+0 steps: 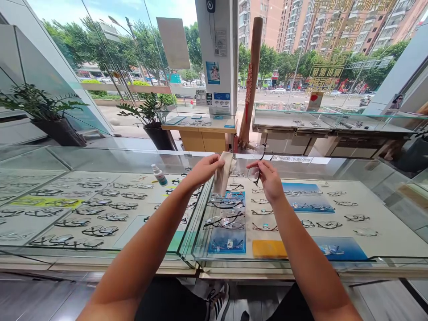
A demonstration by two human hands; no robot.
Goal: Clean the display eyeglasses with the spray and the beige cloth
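My left hand (207, 169) pinches a folded beige cloth (222, 180), which hangs down over the glass counter. Just to the right, my right hand (270, 179) grips a pair of eyeglasses (257, 181) by its thin dark frame. The clear lenses are hard to make out against the glass, and the fingers partly cover the frame. Cloth and eyeglasses are a short gap apart. A small white bottle (159, 175) with a blue label stands left of my left hand.
Under the glass of the display counter (197, 249) lie rows of eyeglasses, blue cards and a yellow cloth (269, 248). Farther off are potted plants (157, 129), a wooden post (251, 80) and another display case (290, 120) before the windows. A person's arm shows at the right edge.
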